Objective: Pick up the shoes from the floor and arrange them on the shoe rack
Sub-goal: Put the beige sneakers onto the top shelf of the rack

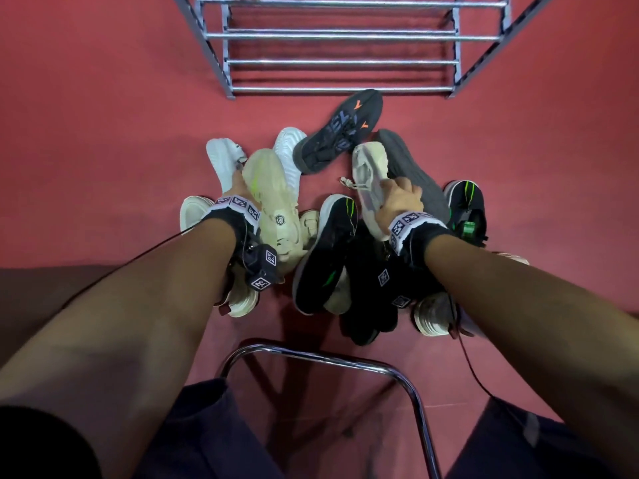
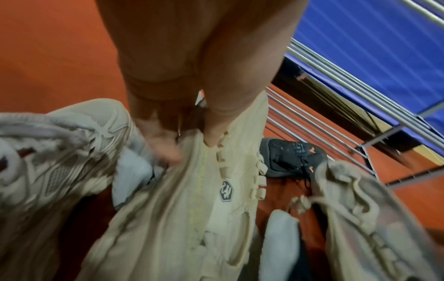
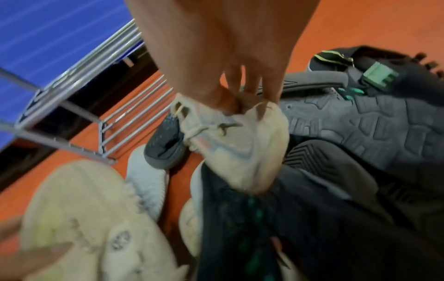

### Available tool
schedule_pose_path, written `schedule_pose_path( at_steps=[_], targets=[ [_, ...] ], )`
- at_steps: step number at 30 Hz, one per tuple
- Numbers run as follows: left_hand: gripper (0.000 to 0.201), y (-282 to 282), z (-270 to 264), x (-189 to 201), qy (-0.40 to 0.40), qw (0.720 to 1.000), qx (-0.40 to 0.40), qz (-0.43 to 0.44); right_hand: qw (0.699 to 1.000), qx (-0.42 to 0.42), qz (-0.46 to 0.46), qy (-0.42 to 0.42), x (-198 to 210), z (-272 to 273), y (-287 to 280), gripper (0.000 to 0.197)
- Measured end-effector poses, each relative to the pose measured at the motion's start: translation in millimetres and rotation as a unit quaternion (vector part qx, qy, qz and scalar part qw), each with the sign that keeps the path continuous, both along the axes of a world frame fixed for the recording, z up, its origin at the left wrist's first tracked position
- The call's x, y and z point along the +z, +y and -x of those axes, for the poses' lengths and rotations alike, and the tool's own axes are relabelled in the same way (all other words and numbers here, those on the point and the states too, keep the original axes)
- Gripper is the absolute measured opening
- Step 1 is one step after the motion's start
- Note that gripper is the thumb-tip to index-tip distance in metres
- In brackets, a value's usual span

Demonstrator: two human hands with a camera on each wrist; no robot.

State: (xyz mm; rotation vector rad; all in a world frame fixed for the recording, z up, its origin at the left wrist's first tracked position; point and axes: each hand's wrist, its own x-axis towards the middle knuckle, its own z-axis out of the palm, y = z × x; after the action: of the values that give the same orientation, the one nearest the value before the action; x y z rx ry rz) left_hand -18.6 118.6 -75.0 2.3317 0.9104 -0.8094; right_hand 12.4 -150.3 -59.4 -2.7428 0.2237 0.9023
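A heap of shoes lies on the red floor in front of the metal shoe rack (image 1: 342, 62). My left hand (image 1: 238, 186) grips a cream shoe with a yellow-green stripe (image 1: 273, 205) by its upper; thumb and fingers pinch the fabric (image 2: 211, 140). My right hand (image 1: 401, 198) holds a pale beige shoe (image 1: 368, 167) by its collar, fingers curled into the opening (image 3: 242, 102). That beige shoe (image 3: 245, 152) hangs tilted above the black shoes.
Black shoes with green accents (image 1: 328, 250) (image 1: 465, 210), a black shoe with orange marks (image 1: 340, 131), a grey sole-up shoe (image 1: 411, 171) and white shoes (image 1: 224, 160) crowd the floor. A chrome chair frame (image 1: 345, 364) stands close below. The rack's bars (image 2: 336, 106) are bare.
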Motion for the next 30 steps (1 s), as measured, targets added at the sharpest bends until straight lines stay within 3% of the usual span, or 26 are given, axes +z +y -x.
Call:
schedule_pose_path(
  at_steps=[3,7,11,13,16,19,23,26,28,30],
  targets=[
    [0.074,7.2,-0.6,8.3,0.021,0.999,-0.028,0.010,0.994,0.090,-0.036,-0.043,-0.1,2.8,20.5,0.041],
    [0.075,10.0,4.3,18.9,0.000,0.999,-0.010,-0.045,0.971,0.218,-0.093,0.042,-10.1,9.0,68.5,0.039],
    [0.081,16.8,20.3,23.0,-0.007,0.997,-0.066,-0.048,0.946,0.314,-0.019,0.074,-29.9,8.0,108.6,0.036],
    [0.081,18.6,24.3,15.9,-0.027,0.998,-0.048,-0.028,0.927,0.367,0.016,0.076,-36.9,2.1,119.0,0.036],
    [0.068,21.2,24.3,-2.4,-0.043,0.999,0.001,-0.004,0.889,0.426,0.107,0.132,-46.4,-7.0,127.5,0.057],
    [0.073,21.3,22.9,-9.3,-0.025,0.999,-0.031,-0.016,0.858,0.455,0.125,0.206,-48.7,-11.2,137.7,0.076],
    [0.081,24.9,22.6,-12.1,-0.017,0.999,-0.044,-0.019,0.877,0.429,0.079,0.199,-48.6,-16.4,140.5,0.058],
    [0.081,25.5,25.5,-13.3,-0.033,0.998,-0.049,0.004,0.930,0.337,-0.005,0.149,-39.5,-13.1,127.4,0.047],
    [0.077,24.0,24.8,-12.0,-0.040,0.997,-0.063,0.018,0.940,0.305,-0.043,0.146,-39.5,-17.4,112.9,0.048],
    [0.074,20.5,22.2,-8.6,-0.045,0.995,-0.088,0.028,0.941,0.291,-0.065,0.162,-30.2,-23.1,98.0,0.035]
  ],
)
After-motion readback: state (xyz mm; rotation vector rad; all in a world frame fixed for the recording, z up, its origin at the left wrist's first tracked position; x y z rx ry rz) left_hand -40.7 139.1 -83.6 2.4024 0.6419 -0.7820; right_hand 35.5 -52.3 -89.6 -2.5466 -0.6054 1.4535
